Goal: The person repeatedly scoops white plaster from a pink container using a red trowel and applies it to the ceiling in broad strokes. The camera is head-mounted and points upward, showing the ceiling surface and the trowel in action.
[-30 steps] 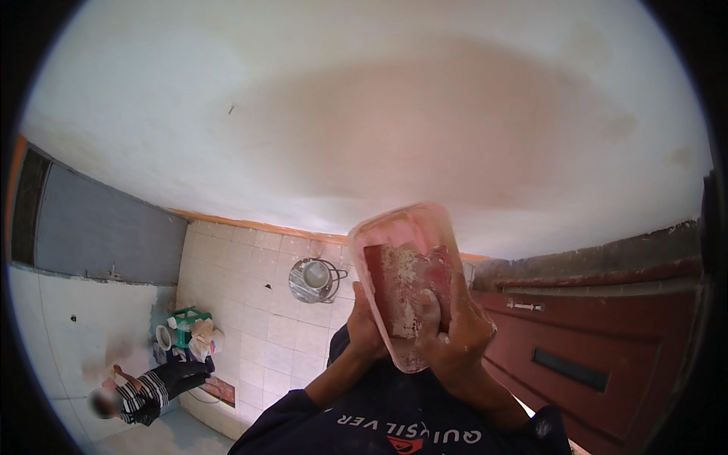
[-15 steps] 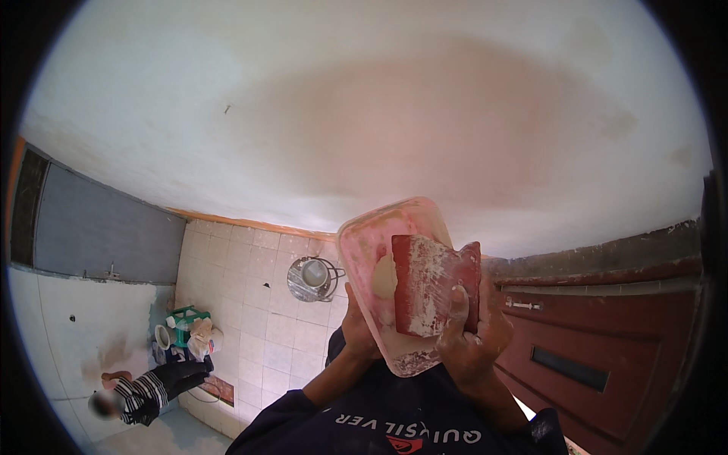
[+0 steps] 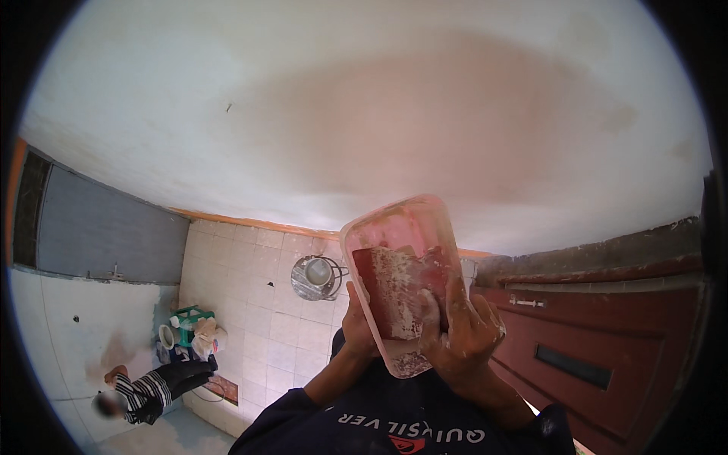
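Note:
My left hand (image 3: 356, 324) grips the near left side of a translucent pink plastic tub (image 3: 385, 226); most of its fingers are hidden behind the tub. The tub is tilted, and its inside is smeared with pale filler. A flat red putty spreader (image 3: 394, 296), crusted with whitish filler, lies over the tub's opening and partly inside it. My right hand (image 3: 468, 339) pinches the spreader along its right edge, with the thumb on its face. Filler coats the right fingers. Beyond the tub stands a whitish wall (image 3: 425, 114) with a broad pinkish-beige patch.
On the tiled floor (image 3: 254, 303) sits a round bucket (image 3: 317, 271). Further left are a green plastic stool (image 3: 189, 322) with bags and tubs, and a person in a striped top (image 3: 148, 390). A dark red door (image 3: 584, 341) is at the right, a grey door (image 3: 106, 216) at the left.
My right hand has moved left and slightly down with the spreader, which now sits deeper over the tub. The pale filler lump seen in the tub before is covered. My left hand keeps its hold.

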### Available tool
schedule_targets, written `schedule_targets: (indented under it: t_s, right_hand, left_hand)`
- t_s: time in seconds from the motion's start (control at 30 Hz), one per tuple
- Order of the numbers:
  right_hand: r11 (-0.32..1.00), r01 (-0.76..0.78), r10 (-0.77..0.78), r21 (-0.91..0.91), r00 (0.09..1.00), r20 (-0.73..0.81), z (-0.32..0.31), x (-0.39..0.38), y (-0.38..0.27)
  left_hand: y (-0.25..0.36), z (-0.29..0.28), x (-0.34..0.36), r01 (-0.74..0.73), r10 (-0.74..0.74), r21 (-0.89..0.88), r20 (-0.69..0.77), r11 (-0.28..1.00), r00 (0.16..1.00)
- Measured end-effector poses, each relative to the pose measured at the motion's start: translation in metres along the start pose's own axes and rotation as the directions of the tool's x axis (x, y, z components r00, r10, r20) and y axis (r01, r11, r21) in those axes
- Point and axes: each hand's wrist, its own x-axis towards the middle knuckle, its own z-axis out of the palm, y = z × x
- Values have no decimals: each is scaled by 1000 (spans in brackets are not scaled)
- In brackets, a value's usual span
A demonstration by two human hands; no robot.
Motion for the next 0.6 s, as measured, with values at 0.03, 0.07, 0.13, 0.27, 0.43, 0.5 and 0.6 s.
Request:
schedule_targets:
  t_s: [0.03, 0.07, 0.13, 0.27, 0.43, 0.5, 0.6]
  right_hand:
    - [998, 8, -5, 59, 999, -49, 2, -2, 1]
    - [995, 12, -1, 104, 995, -103, 4, -5, 5]
    - [977, -2, 48, 214, 976, -210, 8, -6, 8]
    - [956, -9, 97, 293, 953, -288, 11, -7, 10]
    - [983, 37, 12, 179, 964, -265, 10, -5, 13]
    - [987, 66, -24, 147, 961, -275, 10, -7, 15]
    - [991, 53, -31, 122, 985, -172, 3, -4, 11]
  left_hand:
    - [-2, -5, -1, -18, 17, -12, -53, 1000, 998]
    - [-5, -7, -1, -50, 53, 44, -74, 998, 996]
    - [-10, -11, -1, -111, 129, 158, -111, 981, 985]
    - [-12, -20, -1, -65, 68, 61, -49, 996, 996]
    - [-4, -9, 0, 32, -43, -211, -47, 977, 998]
    - [-10, -17, 0, -8, 0, -137, -60, 991, 998]
    - [-7, -11, -4, -26, 63, 254, -139, 967, 988]
